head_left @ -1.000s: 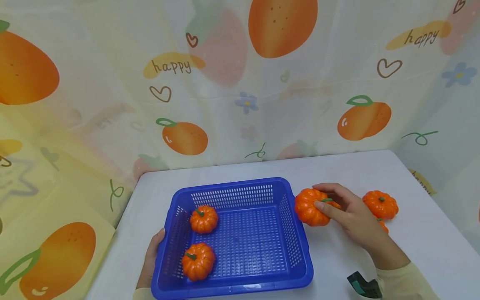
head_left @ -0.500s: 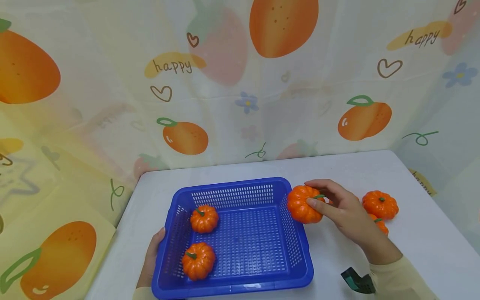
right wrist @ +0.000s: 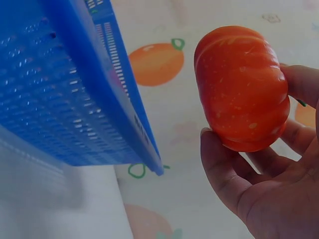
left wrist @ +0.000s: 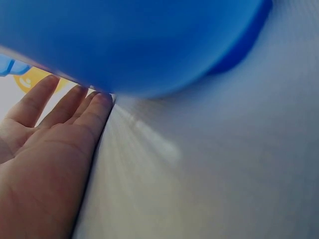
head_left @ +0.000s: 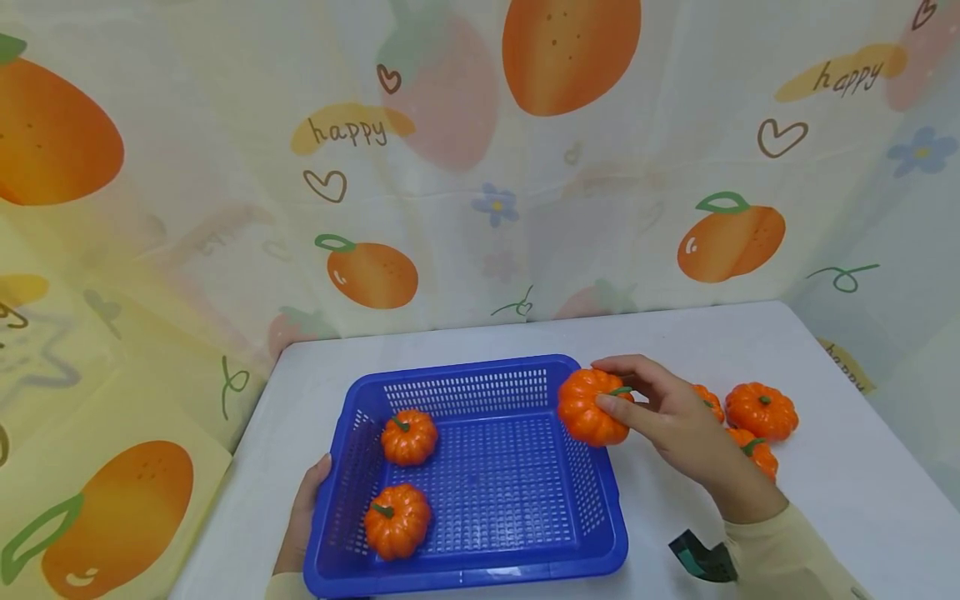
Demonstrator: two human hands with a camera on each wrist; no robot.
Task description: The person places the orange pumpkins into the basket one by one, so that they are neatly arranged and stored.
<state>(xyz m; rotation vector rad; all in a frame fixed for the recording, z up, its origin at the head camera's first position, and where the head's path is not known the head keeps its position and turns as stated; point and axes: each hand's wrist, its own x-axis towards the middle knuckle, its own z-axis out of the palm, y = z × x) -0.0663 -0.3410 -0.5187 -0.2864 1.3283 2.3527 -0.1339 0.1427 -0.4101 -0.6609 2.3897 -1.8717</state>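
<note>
My right hand (head_left: 678,429) holds a small orange toy pumpkin (head_left: 588,408) between thumb and fingers. In the head view this pumpkin overlaps the right rim of a blue plastic basket (head_left: 498,487); the right wrist view shows the pumpkin (right wrist: 241,89) raised beside the basket wall (right wrist: 104,84), with a gap between them. Two more pumpkins lie inside along the basket's left side, one at the back (head_left: 409,437) and another at the front (head_left: 398,522). At the outer left side of the basket is my left hand (head_left: 303,508), its fingers (left wrist: 70,107) extended against the wall.
Several orange pumpkins sit grouped on the white table (head_left: 832,483) to the right, among them a larger one (head_left: 762,411), partly behind my right hand and wrist. A fruit-print curtain (head_left: 450,208) hangs behind the table and down its sides.
My right hand has moved left with the pumpkin, from beside the basket to over its right rim. More of the pumpkins at the right now show. The left hand and basket stay put.
</note>
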